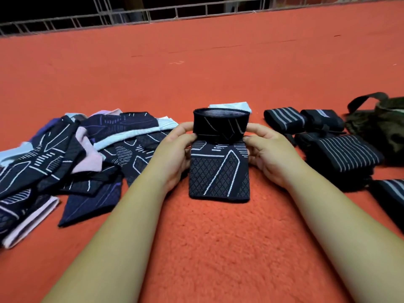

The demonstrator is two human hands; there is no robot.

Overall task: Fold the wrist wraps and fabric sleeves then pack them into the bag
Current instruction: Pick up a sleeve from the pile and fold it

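Both hands, left [175, 147] and right [265, 147], pinch a dark patterned fabric sleeve [219, 169], its upper end rolled, on red carpet [218, 248].

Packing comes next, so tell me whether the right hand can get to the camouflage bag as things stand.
Probably yes, once free: the right hand now grips the sleeve, and the bag lies off to that side, with only low folded wrist wraps between to pass over.
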